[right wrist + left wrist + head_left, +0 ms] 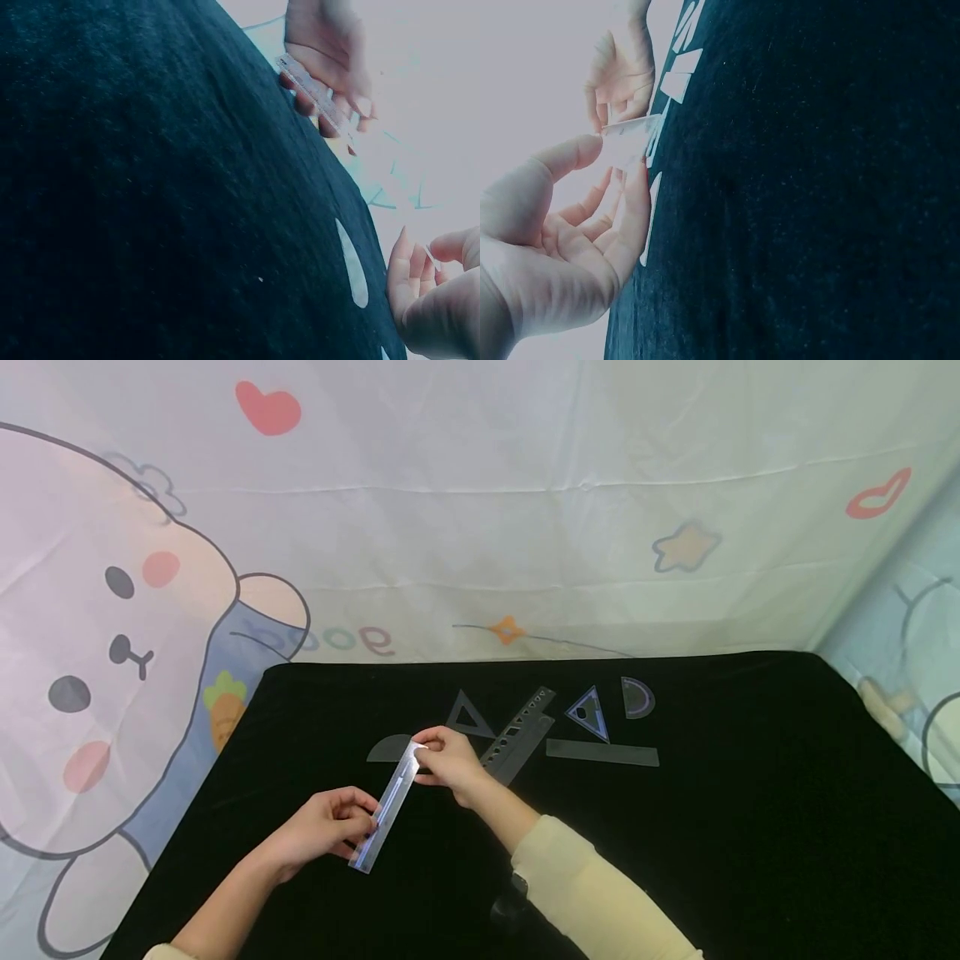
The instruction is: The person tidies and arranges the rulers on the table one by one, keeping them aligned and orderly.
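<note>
A clear ruler (390,814) is held slanted above the black cloth, its far end up and to the right. Near its lower end my left hand (322,827) pinches it between thumb and fingers. The thumb and fingers of my right hand (453,764) grip the upper end. In the left wrist view, the ruler (630,139) spans between the left thumb and fingertips. The right wrist view shows the ruler (311,86) lying across the left fingers, while glare washes out its other end. Behind the ruler lies a clear half-round protractor (388,749), partly covered by it.
On the black-covered table (712,860) lie a clear set square (480,725), a stencil ruler (517,722) overlapping another clear ruler (528,747), a blue-looking set square (597,722), a small protractor (637,699) and a flat ruler (602,753). A printed curtain (480,527) hangs behind.
</note>
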`<move>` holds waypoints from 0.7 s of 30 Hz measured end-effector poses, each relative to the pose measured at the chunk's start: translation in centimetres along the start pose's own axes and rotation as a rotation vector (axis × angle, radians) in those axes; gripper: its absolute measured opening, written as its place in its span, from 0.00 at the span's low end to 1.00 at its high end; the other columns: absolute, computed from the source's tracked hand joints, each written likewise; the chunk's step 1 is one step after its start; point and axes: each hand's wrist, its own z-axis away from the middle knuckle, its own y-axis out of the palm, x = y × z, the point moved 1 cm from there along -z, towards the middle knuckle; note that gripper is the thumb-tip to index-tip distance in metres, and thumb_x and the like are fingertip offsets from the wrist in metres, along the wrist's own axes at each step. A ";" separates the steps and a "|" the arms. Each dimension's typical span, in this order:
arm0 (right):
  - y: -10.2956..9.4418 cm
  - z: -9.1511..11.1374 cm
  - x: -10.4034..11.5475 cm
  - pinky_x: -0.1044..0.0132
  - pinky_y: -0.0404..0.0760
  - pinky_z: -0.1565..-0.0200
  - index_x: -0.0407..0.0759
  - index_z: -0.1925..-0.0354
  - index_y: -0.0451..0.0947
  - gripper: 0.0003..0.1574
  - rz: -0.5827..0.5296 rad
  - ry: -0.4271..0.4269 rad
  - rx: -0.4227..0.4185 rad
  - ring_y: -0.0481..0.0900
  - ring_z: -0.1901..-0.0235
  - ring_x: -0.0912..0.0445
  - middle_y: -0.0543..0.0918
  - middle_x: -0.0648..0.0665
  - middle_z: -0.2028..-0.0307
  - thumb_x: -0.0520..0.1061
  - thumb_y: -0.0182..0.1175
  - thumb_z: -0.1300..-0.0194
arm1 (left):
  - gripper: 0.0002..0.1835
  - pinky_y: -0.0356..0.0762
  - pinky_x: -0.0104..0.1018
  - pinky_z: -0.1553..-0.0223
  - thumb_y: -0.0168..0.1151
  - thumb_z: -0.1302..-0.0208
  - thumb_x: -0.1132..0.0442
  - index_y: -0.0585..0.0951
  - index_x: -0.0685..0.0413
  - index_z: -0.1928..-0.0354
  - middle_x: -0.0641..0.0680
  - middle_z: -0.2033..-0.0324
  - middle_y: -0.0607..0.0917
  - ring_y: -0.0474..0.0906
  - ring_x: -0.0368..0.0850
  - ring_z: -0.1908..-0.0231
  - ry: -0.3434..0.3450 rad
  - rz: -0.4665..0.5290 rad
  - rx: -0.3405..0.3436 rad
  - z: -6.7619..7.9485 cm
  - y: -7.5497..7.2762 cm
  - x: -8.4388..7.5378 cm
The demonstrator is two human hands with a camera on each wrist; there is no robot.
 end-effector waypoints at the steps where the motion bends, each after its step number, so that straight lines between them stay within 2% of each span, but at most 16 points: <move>1: 0.2 0.1 -0.1 0.65 0.83 0.69 0.38 0.56 0.75 0.12 0.006 -0.001 0.008 0.79 0.70 0.57 0.77 0.44 0.66 0.34 0.55 0.40 | 0.21 0.80 0.43 0.63 0.59 0.39 0.59 0.69 0.63 0.48 0.57 0.62 0.81 0.78 0.49 0.64 0.000 -0.001 -0.003 0.0 0.0 0.0; 9: 1.5 0.8 -0.5 0.65 0.83 0.70 0.38 0.56 0.75 0.12 0.019 0.010 0.043 0.80 0.70 0.58 0.78 0.44 0.66 0.34 0.55 0.40 | 0.20 0.80 0.42 0.65 0.59 0.40 0.61 0.69 0.63 0.49 0.56 0.65 0.80 0.76 0.49 0.65 -0.013 0.001 0.029 0.3 0.1 0.6; 21: 3.3 1.4 -1.4 0.65 0.83 0.70 0.38 0.56 0.74 0.12 -0.010 0.031 0.097 0.79 0.71 0.58 0.77 0.45 0.68 0.34 0.55 0.40 | 0.19 0.81 0.40 0.68 0.60 0.40 0.61 0.69 0.64 0.51 0.55 0.67 0.80 0.77 0.48 0.67 -0.038 0.037 0.053 1.7 -0.5 2.2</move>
